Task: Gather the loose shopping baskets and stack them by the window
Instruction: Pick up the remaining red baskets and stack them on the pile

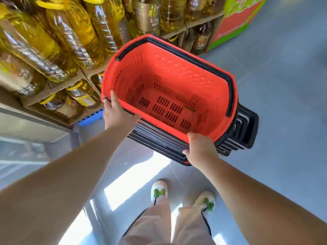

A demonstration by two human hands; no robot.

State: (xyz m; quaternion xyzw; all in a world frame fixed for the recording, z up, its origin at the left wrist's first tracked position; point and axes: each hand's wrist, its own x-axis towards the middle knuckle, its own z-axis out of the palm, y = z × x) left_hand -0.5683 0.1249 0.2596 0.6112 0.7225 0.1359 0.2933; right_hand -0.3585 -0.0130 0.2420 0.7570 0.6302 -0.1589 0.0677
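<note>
A stack of several nested red shopping baskets with black handles hangs in the air in front of me, tilted so the top basket's empty inside faces me. My left hand grips the stack's near-left corner, thumb on the red rim. My right hand grips the near-right edge, fingers curled under the black handles. The lower baskets show only as layered rims and black handles at the right end.
Shelves of large yellow oil bottles in cardboard trays stand close on the left. A red and green display box sits far right. Grey tiled floor spreads right; sunlit patches lie by my feet.
</note>
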